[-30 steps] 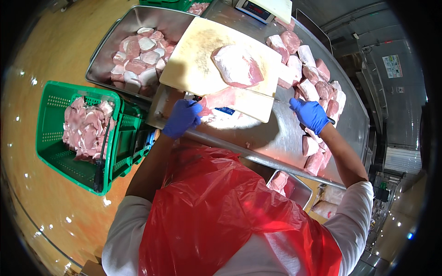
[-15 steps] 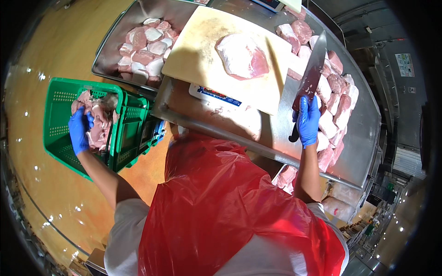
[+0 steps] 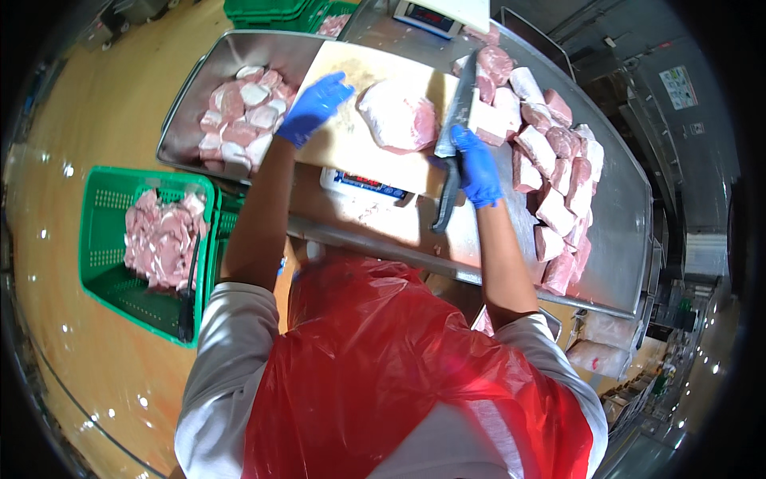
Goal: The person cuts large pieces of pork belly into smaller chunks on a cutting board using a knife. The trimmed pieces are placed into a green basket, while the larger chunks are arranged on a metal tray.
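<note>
A large pale pink piece of meat (image 3: 396, 116) lies on the cream cutting board (image 3: 339, 60). To its left, my blue-gloved left hand (image 3: 317, 109) reaches over the board with fingers stretched out, holding nothing and apart from the meat. My gloved right hand (image 3: 478, 168) grips a large knife (image 3: 460, 100) at the board's right edge. Its blade points away from me, and the black handle sticks out below my fingers toward me. Under the board's near edge, a scale (image 3: 365, 184) with a lit display is partly hidden.
Several meat pieces (image 3: 558, 172) are heaped on the steel table (image 3: 618, 231) at right. A metal tub (image 3: 182, 132) of cut pieces stands beyond my left arm. Nearer, a green basket (image 3: 100, 231) holds thin meat trimmings (image 3: 163, 239). Another scale (image 3: 429, 17) sits at the far end.
My left hand has left the trimmings in the green basket and come over the cutting board. My right hand has brought the knife leftward to the board's edge. The view has shifted.
</note>
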`<state>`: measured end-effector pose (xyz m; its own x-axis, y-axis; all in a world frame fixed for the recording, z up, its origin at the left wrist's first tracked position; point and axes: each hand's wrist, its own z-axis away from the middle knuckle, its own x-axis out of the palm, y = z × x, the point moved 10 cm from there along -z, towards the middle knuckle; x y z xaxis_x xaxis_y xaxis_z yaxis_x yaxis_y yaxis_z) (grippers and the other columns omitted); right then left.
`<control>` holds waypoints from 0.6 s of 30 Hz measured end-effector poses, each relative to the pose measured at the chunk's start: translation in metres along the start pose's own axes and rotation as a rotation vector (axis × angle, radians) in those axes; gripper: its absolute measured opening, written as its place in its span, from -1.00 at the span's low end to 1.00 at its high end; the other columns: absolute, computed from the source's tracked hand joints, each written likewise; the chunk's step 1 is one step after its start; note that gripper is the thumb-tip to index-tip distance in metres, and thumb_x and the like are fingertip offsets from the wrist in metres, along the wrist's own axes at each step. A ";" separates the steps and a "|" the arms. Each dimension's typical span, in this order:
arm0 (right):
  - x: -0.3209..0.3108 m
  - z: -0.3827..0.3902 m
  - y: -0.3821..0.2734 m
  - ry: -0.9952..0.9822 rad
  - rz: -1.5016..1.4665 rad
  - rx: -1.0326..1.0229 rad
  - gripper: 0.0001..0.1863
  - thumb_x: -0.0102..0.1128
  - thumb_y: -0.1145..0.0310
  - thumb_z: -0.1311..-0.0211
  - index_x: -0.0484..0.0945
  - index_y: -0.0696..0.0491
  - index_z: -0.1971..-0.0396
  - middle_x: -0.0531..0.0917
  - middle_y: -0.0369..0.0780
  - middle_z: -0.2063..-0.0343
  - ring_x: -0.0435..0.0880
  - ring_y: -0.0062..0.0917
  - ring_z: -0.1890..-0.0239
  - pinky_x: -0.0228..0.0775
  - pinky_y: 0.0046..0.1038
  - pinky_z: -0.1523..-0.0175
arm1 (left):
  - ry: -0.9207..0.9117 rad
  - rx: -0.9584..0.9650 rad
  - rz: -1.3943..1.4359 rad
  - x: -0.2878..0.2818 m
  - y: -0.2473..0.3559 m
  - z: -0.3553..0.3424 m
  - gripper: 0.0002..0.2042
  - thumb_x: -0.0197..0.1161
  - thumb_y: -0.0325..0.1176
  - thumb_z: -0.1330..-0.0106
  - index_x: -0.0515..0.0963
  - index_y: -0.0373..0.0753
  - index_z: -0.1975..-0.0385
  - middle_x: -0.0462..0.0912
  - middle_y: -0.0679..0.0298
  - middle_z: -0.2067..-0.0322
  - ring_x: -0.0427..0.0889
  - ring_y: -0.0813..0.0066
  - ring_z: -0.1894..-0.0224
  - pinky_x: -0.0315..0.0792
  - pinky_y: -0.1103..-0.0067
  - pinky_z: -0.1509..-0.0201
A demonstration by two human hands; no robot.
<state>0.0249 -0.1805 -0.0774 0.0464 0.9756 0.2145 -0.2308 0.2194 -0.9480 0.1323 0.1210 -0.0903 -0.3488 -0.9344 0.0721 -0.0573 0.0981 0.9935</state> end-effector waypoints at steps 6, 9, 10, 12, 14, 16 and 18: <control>0.079 -0.003 -0.035 0.071 0.098 -0.238 -0.70 0.08 0.24 -0.50 0.53 0.15 -0.01 0.65 -0.28 0.25 0.62 -0.60 0.21 0.50 -0.49 0.01 | -0.109 0.086 0.170 0.083 0.009 -0.012 -0.53 0.31 -0.31 -0.34 0.47 -0.40 -0.18 0.61 0.11 -0.07 0.56 0.30 -0.11 0.42 0.46 -0.22; 0.151 0.027 -0.089 -0.388 -0.143 -0.404 -0.67 0.12 0.26 -0.49 0.51 0.17 -0.07 0.65 -0.28 0.15 0.57 -0.65 0.11 0.47 -0.47 -0.03 | 0.118 0.074 -0.072 0.022 -0.032 -0.013 -0.58 0.29 -0.28 -0.31 0.49 -0.36 -0.11 0.61 0.14 0.02 0.58 0.27 -0.04 0.45 0.45 -0.13; 0.154 0.039 -0.104 -0.304 0.040 -0.515 -0.66 0.13 0.24 -0.49 0.51 0.16 -0.07 0.64 -0.28 0.12 0.56 -0.65 0.09 0.46 -0.46 -0.05 | 0.236 0.106 -0.317 -0.008 -0.045 -0.014 -0.60 0.28 -0.27 -0.30 0.50 -0.34 -0.08 0.61 0.15 0.05 0.59 0.26 -0.02 0.47 0.45 -0.11; 0.155 0.064 -0.124 -0.241 0.205 -0.560 -0.65 0.13 0.21 -0.49 0.50 0.15 -0.07 0.63 -0.27 0.09 0.54 -0.65 0.05 0.45 -0.45 -0.08 | 0.474 0.278 -1.388 -0.070 -0.054 -0.003 -0.62 0.26 -0.25 -0.29 0.51 -0.31 -0.03 0.62 0.17 0.11 0.60 0.24 0.02 0.49 0.44 -0.05; 0.120 0.100 -0.127 -0.257 0.199 -0.436 -0.65 0.12 0.19 -0.49 0.50 0.14 -0.06 0.62 -0.26 0.10 0.53 -0.64 0.04 0.44 -0.45 -0.08 | 0.603 0.280 -1.420 -0.115 -0.035 -0.001 -0.62 0.23 -0.19 -0.30 0.53 -0.29 -0.02 0.62 0.16 0.09 0.61 0.19 0.02 0.51 0.35 -0.05; 0.040 0.127 -0.110 0.091 0.526 -0.380 -0.64 0.11 0.17 -0.49 0.50 0.14 -0.05 0.63 -0.25 0.18 0.53 -0.62 0.07 0.44 -0.43 -0.06 | 0.647 0.194 -0.066 -0.130 0.018 0.007 -0.58 0.18 -0.10 -0.34 0.55 -0.27 -0.05 0.62 0.14 -0.02 0.61 0.10 -0.04 0.52 0.16 -0.12; -0.022 0.158 -0.064 0.185 0.394 -0.154 -0.60 0.09 0.17 -0.49 0.47 0.18 -0.09 0.60 -0.26 0.20 0.50 -0.60 0.10 0.42 -0.43 -0.08 | 0.801 0.247 0.022 -0.140 0.066 0.011 -0.59 0.19 -0.15 -0.33 0.55 -0.28 -0.07 0.63 0.11 -0.05 0.61 0.08 -0.07 0.52 0.10 -0.16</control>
<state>-0.1144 -0.2166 0.0160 0.1602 0.9662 -0.2019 -0.1196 -0.1841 -0.9756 0.1674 0.2617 -0.0362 0.4125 -0.8829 0.2244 -0.2945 0.1039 0.9500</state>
